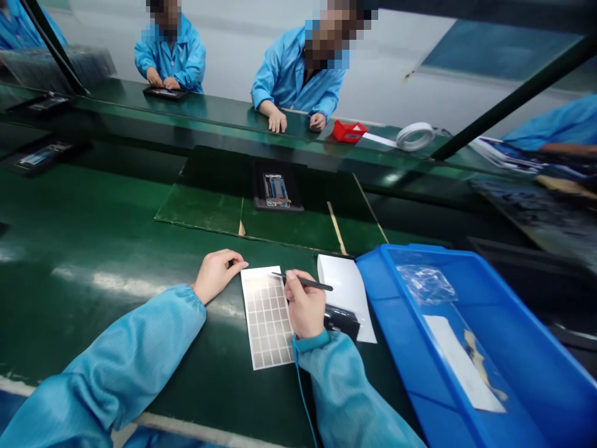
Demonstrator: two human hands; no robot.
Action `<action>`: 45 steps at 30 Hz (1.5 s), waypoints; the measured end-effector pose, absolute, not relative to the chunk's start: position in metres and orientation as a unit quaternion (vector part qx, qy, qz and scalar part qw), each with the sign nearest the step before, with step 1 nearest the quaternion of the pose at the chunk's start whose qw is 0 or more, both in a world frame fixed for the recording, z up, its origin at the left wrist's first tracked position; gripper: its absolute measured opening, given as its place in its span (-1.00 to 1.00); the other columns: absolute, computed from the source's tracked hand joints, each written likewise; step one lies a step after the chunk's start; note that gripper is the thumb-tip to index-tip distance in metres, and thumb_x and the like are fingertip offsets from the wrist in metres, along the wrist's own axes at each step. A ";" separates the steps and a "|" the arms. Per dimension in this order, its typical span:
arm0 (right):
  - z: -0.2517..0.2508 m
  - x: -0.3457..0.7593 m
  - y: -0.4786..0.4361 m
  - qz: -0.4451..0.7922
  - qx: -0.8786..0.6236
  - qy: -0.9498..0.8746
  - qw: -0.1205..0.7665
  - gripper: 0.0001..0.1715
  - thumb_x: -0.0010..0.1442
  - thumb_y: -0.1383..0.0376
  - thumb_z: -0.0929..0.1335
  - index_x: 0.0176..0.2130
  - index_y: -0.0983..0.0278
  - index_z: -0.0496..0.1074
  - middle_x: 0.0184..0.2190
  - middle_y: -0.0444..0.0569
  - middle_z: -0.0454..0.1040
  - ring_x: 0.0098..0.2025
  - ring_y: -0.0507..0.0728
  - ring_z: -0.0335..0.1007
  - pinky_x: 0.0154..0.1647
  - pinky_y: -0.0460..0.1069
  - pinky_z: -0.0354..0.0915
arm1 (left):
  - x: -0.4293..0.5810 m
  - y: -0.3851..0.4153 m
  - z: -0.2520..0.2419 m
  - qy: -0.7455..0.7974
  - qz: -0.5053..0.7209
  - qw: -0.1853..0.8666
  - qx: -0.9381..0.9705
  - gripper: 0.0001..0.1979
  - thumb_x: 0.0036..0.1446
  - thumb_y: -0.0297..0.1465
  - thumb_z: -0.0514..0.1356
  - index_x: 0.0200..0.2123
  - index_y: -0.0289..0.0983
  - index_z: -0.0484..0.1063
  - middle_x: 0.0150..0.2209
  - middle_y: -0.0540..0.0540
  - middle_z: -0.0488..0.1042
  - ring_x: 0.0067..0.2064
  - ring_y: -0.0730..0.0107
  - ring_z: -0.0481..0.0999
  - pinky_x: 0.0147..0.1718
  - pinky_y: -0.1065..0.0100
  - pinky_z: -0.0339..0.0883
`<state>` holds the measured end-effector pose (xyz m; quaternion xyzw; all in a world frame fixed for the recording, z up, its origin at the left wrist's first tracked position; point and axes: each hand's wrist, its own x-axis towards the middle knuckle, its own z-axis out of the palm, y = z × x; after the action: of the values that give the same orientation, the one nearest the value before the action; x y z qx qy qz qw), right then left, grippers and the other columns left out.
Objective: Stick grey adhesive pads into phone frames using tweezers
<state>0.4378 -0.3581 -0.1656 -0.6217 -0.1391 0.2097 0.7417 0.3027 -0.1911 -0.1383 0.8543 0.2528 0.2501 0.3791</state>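
At a green-belted counter [93, 311], the right hand [305, 305] pinches black tweezers [310, 282], tips pointing left over a gridded sheet of pads [265, 323]; the curled left hand [217, 275], its grip unclear, lies just beside the sheet's top-left corner.

Nothing readable anywhere, no brand or number legible. Phone [277, 190] in a black tray has coloured labels or marks on it, too small to read. Grid sheet [267, 317] shows only rows of grey squares, no legible print. White paper [459, 361] in the blue bin [387, 274] is blank as far as can be seen. Red box [349, 131] and tape roll [415, 136] are too blurred to make out any marking.
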 end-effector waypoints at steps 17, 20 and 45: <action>-0.168 0.439 -0.357 0.204 -0.628 -0.163 0.733 -0.61 0.11 0.02 0.48 -0.31 0.30 0.49 -0.65 -0.22 0.26 -0.60 -0.02 0.08 -0.57 -0.09 0.05 | 0.331 -0.166 -0.123 0.321 0.151 0.326 0.876 -0.74 0.19 -0.36 0.21 -0.03 -0.14 0.49 -0.31 0.02 0.59 -0.32 0.38 0.54 -0.24 0.39 0.34; -0.165 0.439 -0.358 0.199 -0.630 -0.176 0.730 -0.62 0.11 0.02 0.48 -0.32 0.29 0.50 -0.63 -0.20 0.29 -0.59 0.00 0.10 -0.57 -0.08 0.07 | 0.387 -0.139 -0.112 0.390 0.134 0.279 0.868 -0.67 0.22 -0.13 0.18 -0.11 -0.23 0.50 -0.27 -0.16 0.59 -0.14 0.14 0.56 -0.13 0.25 0.35; -0.122 0.446 -0.371 0.125 -0.549 -0.166 0.810 -0.73 0.17 0.17 0.45 -0.15 0.25 0.46 -0.46 -0.14 0.43 -0.51 0.01 0.31 -0.43 -0.04 0.26 | 0.238 -0.020 -0.046 0.352 -0.148 0.624 0.682 -0.46 -0.28 -0.21 0.50 -0.16 -0.25 0.58 -0.16 -0.23 0.58 -0.19 0.05 0.57 -0.18 0.18 0.49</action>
<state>0.4461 -0.3714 -0.1217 -0.5488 -0.1665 0.1247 0.8097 0.2382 -0.0200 -0.0459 0.6823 0.3517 -0.1478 0.6236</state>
